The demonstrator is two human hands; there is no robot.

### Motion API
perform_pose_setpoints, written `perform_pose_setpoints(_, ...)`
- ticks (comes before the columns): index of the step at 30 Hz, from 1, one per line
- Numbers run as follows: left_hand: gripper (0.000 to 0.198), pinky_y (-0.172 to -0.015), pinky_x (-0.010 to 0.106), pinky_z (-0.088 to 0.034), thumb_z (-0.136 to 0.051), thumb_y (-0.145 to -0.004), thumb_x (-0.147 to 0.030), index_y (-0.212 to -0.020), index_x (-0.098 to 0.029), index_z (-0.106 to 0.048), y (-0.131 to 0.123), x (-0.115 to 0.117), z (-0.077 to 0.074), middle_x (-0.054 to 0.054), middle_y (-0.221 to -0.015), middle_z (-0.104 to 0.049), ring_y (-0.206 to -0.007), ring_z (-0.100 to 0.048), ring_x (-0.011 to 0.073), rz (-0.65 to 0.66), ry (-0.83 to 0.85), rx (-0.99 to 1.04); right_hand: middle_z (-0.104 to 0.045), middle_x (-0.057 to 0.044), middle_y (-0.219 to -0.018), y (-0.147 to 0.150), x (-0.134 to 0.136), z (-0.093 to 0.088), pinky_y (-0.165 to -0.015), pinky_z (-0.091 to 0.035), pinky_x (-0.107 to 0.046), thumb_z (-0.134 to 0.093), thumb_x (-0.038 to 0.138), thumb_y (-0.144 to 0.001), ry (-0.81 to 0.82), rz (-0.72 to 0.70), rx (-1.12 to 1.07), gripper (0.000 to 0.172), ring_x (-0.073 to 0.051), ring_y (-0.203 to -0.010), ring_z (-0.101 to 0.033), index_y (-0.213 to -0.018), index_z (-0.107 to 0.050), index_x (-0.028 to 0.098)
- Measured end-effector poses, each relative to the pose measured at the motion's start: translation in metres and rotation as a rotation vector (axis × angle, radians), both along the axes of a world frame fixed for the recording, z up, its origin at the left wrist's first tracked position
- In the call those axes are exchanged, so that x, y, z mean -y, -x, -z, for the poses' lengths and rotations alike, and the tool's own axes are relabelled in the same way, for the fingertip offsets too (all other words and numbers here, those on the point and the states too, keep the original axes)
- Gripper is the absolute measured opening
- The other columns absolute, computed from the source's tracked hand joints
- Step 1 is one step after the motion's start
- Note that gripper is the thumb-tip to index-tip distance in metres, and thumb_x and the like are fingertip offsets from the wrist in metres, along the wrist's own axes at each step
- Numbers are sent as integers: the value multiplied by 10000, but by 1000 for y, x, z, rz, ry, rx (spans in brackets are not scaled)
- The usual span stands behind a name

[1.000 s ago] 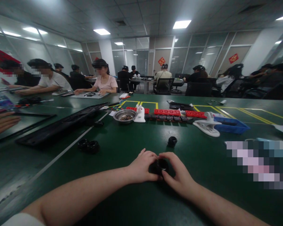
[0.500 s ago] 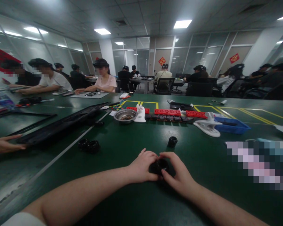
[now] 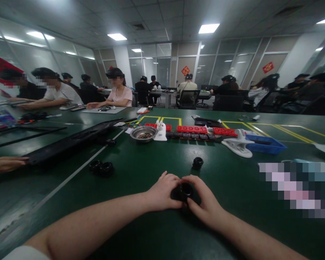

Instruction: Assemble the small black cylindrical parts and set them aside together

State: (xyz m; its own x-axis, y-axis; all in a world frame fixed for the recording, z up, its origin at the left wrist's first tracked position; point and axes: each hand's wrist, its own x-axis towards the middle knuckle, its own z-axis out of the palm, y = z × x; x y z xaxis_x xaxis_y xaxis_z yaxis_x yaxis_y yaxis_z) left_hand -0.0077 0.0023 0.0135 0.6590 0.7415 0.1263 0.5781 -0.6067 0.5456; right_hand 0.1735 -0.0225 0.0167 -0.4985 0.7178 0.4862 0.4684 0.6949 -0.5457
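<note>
In front of me, just above the green table, both my hands close round a black, glossy ring-shaped part [image 3: 186, 191] with a round opening facing up. My left hand [image 3: 162, 192] grips its left side, fingers curled behind and thumb in front. My right hand [image 3: 206, 198] pinches it from the right between thumb and fingers. Much of the part is hidden by my fingers, and I cannot tell whether it is one piece or two. A similar black round part [image 3: 198, 163] sits beyond my right hand. Farther left, a pair of black round parts [image 3: 106, 168] stand side by side.
A metal bowl [image 3: 134, 135] of small pieces stands beside a white clamp [image 3: 160, 133]. Behind lie red blocks [image 3: 192, 129], another white clamp [image 3: 239, 146] and a blue tray [image 3: 273, 146]. On the left, a co-worker's hand [image 3: 8, 164] holds a long black panel [image 3: 67, 144].
My hands stay in nearly the same place, with the right fingers shifted slightly on the ring-shaped part. The co-worker's hand at left has closed further on the black panel's end.
</note>
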Motion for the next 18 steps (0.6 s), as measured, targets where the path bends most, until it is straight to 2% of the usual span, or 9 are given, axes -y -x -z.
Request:
perform_pose_setpoints(2,517,-1025,518,-138,-639,-644,-460,-1075,-210,-506,0,0,1,63,-1093,-516,-1078,-434,240,-2,-3,0,-479,-105,-1162,-1,0,0,-915,-388,-440,-474,157,-702,-18,-45,10,516,-244,-1083,-458,-1194,-327,206)
perform_pose_setpoints(4,472,-1025,518,-134,-642,-640,-460,-1020,-203,-530,1,-1,2,63,-1099,-513,-1083,-431,239,2,-6,1,-462,-114,-1177,0,-1,1,-918,-379,-453,-511,185,-704,-10,6,23,542,-256,-1096,-444,-1207,-311,203)
perform_pose_setpoints(7,431,-1021,516,-144,-651,-636,-442,-973,-196,-542,1,0,2,57,-1078,-523,-1069,-442,232,6,-10,6,-498,-114,-1085,1,-2,2,-855,-420,-452,-579,246,-691,7,139,15,483,-261,-1009,-492,-1124,-371,197)
perform_pose_setpoints(10,426,-1020,516,-147,-658,-631,-425,-970,-194,-540,1,1,1,57,-1069,-529,-1061,-447,232,3,-11,11,-532,-89,-968,2,-2,2,-786,-456,-429,-605,252,-672,18,184,3,405,-243,-902,-533,-1029,-421,197)
perform_pose_setpoints(13,459,-1019,517,-148,-663,-628,-414,-1010,-199,-529,0,1,0,61,-1080,-524,-1064,-442,234,1,-9,6,-542,-85,-988,1,0,0,-809,-451,-403,-531,176,-695,23,95,-11,379,-227,-925,-532,-1057,-423,198)
perform_pose_setpoints(16,493,-1021,518,-143,-653,-634,-441,-1042,-201,-519,0,0,1,64,-1084,-519,-1076,-433,238,-3,-11,1,-503,-100,-1116,-1,1,-2,-887,-409,-415,-475,142,-695,-1,-32,-13,481,-234,-1041,-481,-1161,-368,197)
perform_pose_setpoints(18,478,-1020,519,-142,-647,-638,-455,-1020,-195,-528,1,-1,2,65,-1089,-517,-1080,-432,239,4,-12,1,-479,-110,-1153,-1,0,-2,-898,-398,-428,-498,167,-696,-9,-33,4,521,-247,-1069,-459,-1191,-341,195)
